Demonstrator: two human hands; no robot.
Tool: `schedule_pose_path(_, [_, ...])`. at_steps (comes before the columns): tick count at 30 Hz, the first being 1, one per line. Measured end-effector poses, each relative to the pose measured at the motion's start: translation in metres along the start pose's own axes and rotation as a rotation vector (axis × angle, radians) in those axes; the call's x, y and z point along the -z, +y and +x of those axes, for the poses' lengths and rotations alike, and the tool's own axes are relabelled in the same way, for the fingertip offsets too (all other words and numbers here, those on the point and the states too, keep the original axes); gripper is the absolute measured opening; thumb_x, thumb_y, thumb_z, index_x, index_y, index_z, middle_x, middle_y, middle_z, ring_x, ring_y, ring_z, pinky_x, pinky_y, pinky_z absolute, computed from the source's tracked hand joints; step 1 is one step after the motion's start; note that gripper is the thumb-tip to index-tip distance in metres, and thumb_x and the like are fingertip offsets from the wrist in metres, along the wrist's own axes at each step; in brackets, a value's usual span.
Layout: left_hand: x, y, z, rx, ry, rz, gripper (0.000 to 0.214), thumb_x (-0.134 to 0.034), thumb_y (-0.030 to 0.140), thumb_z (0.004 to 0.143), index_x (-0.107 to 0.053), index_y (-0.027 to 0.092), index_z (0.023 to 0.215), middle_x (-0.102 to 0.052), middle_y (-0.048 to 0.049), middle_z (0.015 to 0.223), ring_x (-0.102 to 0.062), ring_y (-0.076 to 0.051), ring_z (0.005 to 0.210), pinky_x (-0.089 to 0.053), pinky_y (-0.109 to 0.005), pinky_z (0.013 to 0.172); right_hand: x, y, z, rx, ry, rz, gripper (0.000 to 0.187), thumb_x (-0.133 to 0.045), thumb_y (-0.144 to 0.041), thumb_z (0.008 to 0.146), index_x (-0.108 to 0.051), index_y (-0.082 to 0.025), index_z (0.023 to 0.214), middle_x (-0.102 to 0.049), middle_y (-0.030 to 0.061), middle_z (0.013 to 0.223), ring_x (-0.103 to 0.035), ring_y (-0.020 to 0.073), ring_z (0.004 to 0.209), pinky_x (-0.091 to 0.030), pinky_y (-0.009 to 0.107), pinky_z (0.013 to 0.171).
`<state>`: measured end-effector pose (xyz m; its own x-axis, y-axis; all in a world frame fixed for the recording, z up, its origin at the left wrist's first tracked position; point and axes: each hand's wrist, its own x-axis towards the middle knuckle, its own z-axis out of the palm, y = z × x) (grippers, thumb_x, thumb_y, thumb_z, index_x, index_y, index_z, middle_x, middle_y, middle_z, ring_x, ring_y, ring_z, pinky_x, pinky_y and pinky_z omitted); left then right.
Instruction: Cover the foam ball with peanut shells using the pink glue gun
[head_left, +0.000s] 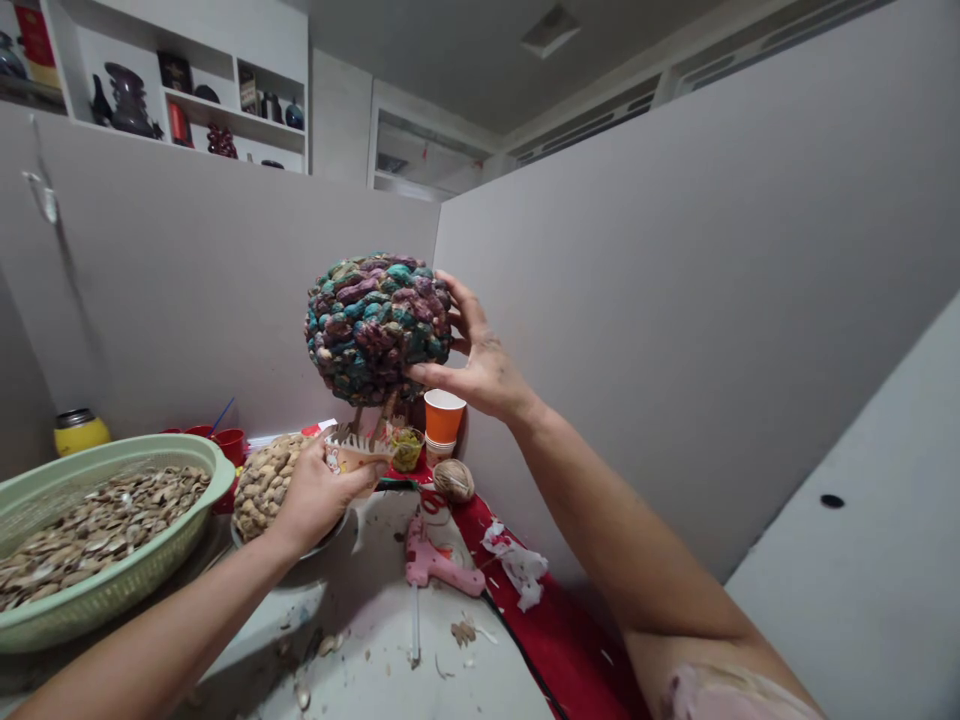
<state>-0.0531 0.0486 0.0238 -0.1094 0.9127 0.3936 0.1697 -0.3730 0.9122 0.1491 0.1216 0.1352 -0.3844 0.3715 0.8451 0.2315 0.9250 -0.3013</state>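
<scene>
Above the littered table (375, 660) I hold the painted ball (379, 325) well clear of the surface. My right hand (480, 365) cups its side, thumb under and fingers spread behind. My left hand (315, 495) is wrapped around the paper cup (352, 455) below, and thin stems (358, 415) join the two. The face I see is wholly covered in teal and purple shells, so that part looks finished. The plain ball (262, 480) behind my left hand has no colour, and the green basket (150, 445) is heaped with loose shells. The painted ball's far side and the stems' footing in the cup are hidden.
</scene>
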Motion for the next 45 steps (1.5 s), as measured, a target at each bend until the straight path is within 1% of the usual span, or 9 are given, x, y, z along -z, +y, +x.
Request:
schedule_pose_path(4, [0.001,0.001,0.001,0.008,-0.035,0.015,0.045,-0.081,0.035,0.065,-0.062,0.015,0.101,-0.077,-0.0081,0.093,-0.073,-0.025,0.081,-0.057,-0.035,0.073,0.000,0.000,0.002,-0.008,0.012,-0.002,0.099,-0.080,-0.062,0.068,-0.029,-0.039,0.149,-0.033,0.0030,0.157,-0.035,0.0356,0.141,-0.033,0.059,0.116])
schedule_pose_path(9, [0.005,0.008,0.002,-0.020,-0.052,0.147,0.066,-0.080,0.045,0.066,-0.058,0.010,0.118,-0.072,-0.0176,0.113,-0.068,-0.033,0.105,-0.052,-0.044,0.091,0.000,0.005,0.003,-0.043,0.029,-0.009,0.097,-0.081,-0.062,0.066,-0.033,-0.038,0.147,-0.036,0.0054,0.154,-0.037,0.0363,0.139,-0.034,0.061,0.114])
schedule_pose_path(15, [0.011,0.007,0.002,-0.143,-0.167,0.116,0.074,-0.083,0.037,0.066,-0.054,0.020,0.132,-0.061,-0.0138,0.138,-0.058,-0.032,0.124,-0.048,-0.043,0.102,0.002,0.013,0.002,-0.045,0.035,-0.005,0.096,-0.081,-0.060,0.066,-0.035,-0.036,0.146,-0.039,0.0064,0.152,-0.041,0.0357,0.137,-0.034,0.060,0.114])
schedule_pose_path(18, [0.014,0.003,0.002,-0.117,-0.170,0.147,0.070,-0.084,0.035,0.063,-0.059,0.019,0.126,-0.066,-0.0151,0.131,-0.062,-0.035,0.119,-0.050,-0.047,0.098,0.003,0.015,0.001,-0.042,0.027,-0.027,0.096,-0.081,-0.061,0.066,-0.034,-0.037,0.147,-0.038,0.0055,0.153,-0.039,0.0360,0.138,-0.034,0.060,0.114])
schedule_pose_path(22, [0.016,-0.002,0.001,-0.060,-0.260,0.125,0.046,-0.078,0.037,0.071,-0.065,0.019,0.111,-0.074,-0.0109,0.111,-0.068,-0.032,0.103,-0.051,-0.046,0.092,0.002,0.017,0.000,-0.034,0.036,-0.022,0.097,-0.082,-0.061,0.065,-0.035,-0.037,0.146,-0.038,0.0056,0.153,-0.038,0.0362,0.139,-0.033,0.060,0.115])
schedule_pose_path(25, [0.015,-0.005,0.000,-0.003,-0.224,0.166,0.031,-0.075,0.039,0.072,-0.068,0.018,0.094,-0.076,-0.0072,0.094,-0.070,-0.027,0.088,-0.053,-0.040,0.081,0.001,0.017,-0.002,-0.032,0.031,-0.021,0.095,-0.081,-0.061,0.066,-0.035,-0.038,0.146,-0.038,0.0050,0.153,-0.039,0.0361,0.138,-0.033,0.060,0.115])
schedule_pose_path(28, [0.013,-0.008,-0.001,0.018,-0.182,0.154,0.028,-0.075,0.040,0.071,-0.068,0.018,0.087,-0.076,-0.0057,0.086,-0.070,-0.024,0.079,-0.053,-0.037,0.075,0.000,0.016,-0.004,-0.023,0.031,-0.023,0.096,-0.082,-0.060,0.066,-0.035,-0.038,0.146,-0.038,0.0040,0.153,-0.038,0.0368,0.139,-0.033,0.060,0.115])
schedule_pose_path(39, [0.012,-0.008,-0.004,0.029,-0.163,0.081,0.027,-0.073,0.035,0.072,-0.072,0.015,0.090,-0.077,-0.0061,0.087,-0.069,-0.023,0.077,-0.053,-0.035,0.075,-0.003,0.013,-0.004,-0.006,0.013,-0.011,0.098,-0.081,-0.063,0.065,-0.034,-0.040,0.147,-0.038,0.0019,0.153,-0.041,0.0372,0.137,-0.035,0.058,0.115])
schedule_pose_path(45, [0.011,-0.013,-0.002,0.054,-0.126,0.052,0.032,-0.076,0.036,0.069,-0.070,0.015,0.092,-0.078,-0.0076,0.088,-0.070,-0.024,0.078,-0.054,-0.037,0.074,-0.002,0.014,-0.003,-0.005,0.007,0.008,0.098,-0.080,-0.065,0.065,-0.032,-0.040,0.148,-0.036,0.0017,0.154,-0.044,0.0362,0.135,-0.044,0.056,0.108])
